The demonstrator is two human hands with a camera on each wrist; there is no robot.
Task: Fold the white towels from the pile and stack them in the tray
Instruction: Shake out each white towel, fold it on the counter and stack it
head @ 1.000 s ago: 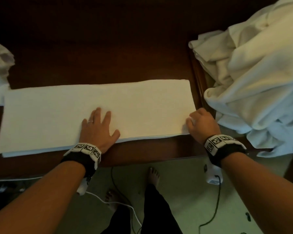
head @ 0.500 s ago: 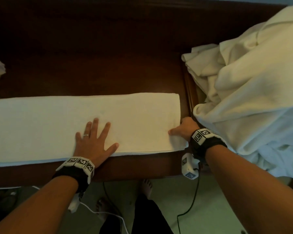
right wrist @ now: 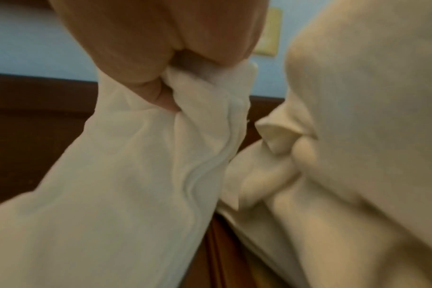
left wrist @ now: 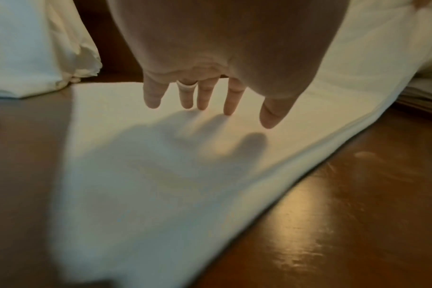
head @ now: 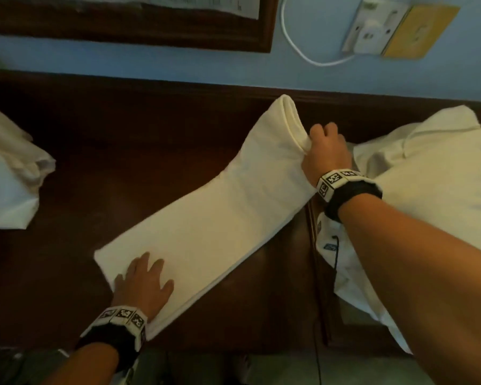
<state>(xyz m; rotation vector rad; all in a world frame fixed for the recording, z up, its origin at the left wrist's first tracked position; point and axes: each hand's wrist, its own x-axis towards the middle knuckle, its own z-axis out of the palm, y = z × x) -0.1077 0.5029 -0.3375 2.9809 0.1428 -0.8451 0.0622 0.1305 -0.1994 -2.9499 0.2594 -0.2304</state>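
Note:
A long folded white towel runs slantwise over the dark wooden table. Its near left end lies flat under my left hand, whose fingers are spread and straight on the cloth. My right hand grips the towel's far right end and holds it raised off the table; in the right wrist view the bunched cloth sits inside the curled fingers. The pile of white towels lies at the right, just behind my right wrist. No tray shows in any view.
More white cloth lies at the table's left edge. Behind the table is a blue wall with a socket, a white cable and a dark wooden frame. A black cord hangs by the table's front edge.
My right hand has taken hold of the towel's right end and lifted it up and back. The left hand stays flat on the towel. The head view has tilted up toward the wall.

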